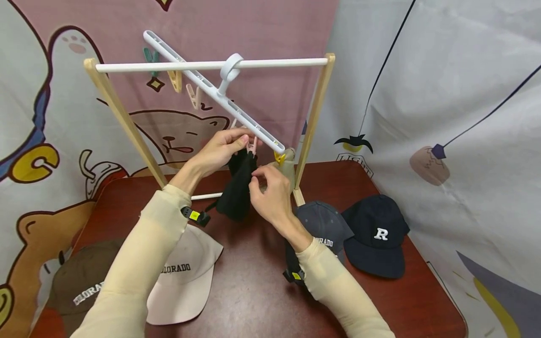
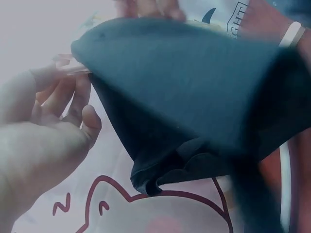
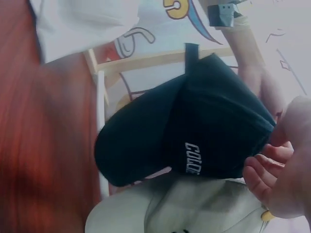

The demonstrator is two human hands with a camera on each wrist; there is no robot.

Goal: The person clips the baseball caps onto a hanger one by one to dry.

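Note:
A black baseball cap [image 1: 237,190], with white lettering in the right wrist view, hangs tilted under the right half of a white clip hanger [image 1: 253,126]. My left hand [image 1: 217,151] pinches a pink clothespin [image 1: 252,146] at the top of the cap; this clip [image 2: 73,68] also shows between the fingers in the left wrist view. My right hand [image 1: 272,192] pinches the crown's edge with thumb and forefinger, just below the clip. Beside it, a yellow clip [image 1: 280,158] holds a beige cap [image 1: 288,171] at the hanger's right end.
A rack with wooden posts [image 1: 314,119] and a white rod [image 1: 169,66] bears the hanger. Green, yellow and pink clips [image 1: 194,96] hang on its left half. On the table lie a grey cap [image 1: 321,223], a navy cap [image 1: 376,234], a pale cap [image 1: 181,281] and a brown cap [image 1: 80,277].

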